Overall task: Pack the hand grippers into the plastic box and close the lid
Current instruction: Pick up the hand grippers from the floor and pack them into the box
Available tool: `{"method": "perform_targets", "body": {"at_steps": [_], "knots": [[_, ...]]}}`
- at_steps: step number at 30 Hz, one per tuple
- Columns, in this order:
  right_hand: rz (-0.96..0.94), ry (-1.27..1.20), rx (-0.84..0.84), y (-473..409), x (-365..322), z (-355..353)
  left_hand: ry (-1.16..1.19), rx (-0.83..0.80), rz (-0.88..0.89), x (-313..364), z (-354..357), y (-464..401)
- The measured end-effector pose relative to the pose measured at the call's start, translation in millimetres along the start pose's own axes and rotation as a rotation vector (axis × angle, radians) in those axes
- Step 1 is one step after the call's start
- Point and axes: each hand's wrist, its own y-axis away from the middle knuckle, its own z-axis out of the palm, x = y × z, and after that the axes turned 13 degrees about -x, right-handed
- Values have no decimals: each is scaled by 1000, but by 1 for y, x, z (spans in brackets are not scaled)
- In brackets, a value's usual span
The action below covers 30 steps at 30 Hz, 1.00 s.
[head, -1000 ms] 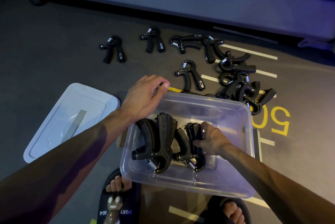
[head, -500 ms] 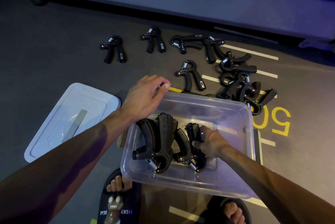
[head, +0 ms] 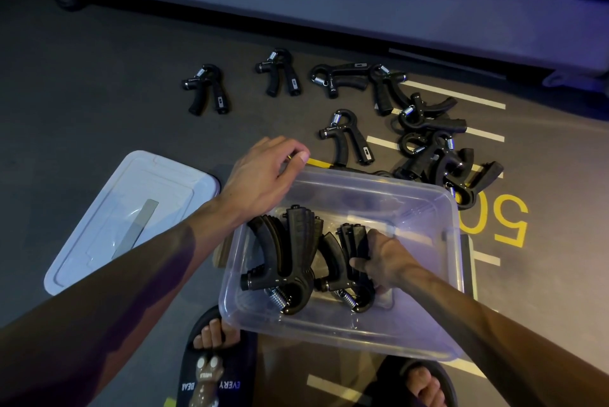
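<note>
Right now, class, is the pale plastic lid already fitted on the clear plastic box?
No, the pale plastic lid lies flat on the floor left of the open clear plastic box.

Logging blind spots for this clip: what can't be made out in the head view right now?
- Right hand: its fingertips are hidden behind the hand grippers in the box, so the exact hold is unclear.
- Left hand: its fingers curl over the box rim; their tips are out of sight.
- Pile of grippers on the floor: dark and overlapping, so no exact count.
- Lid: its latches are too dim to see.
</note>
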Motion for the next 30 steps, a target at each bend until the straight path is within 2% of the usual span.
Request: {"method": "perform_targets", "body": {"at_steps": [6,9,13,16,20,22,26,30], "knots": [[72,-25,-61,7,-5,-3,9,-15,15,-2,1,-1],[92,142,-64,24,-16,-15,71,-55,24,-5,-2,-5],[19,343,40,51,-40,-46,158,-183,-9,-13,-12,-25],[-144,401,85,67,-63,-75,139,-339,-62,-18,-19,-57],[-503,162,217,95,-92,-110,-93,-518,-79,-25,-16,-109],[-589,52,319,92,-97,-125,-211,-587,-44,-27,-7,-130],[-563,14,433,61,-87,-139,-318,-764,54,-27,17,-160],[-549,-76,356,42,-80,-136,-379,-898,33,-24,32,-174]]}}
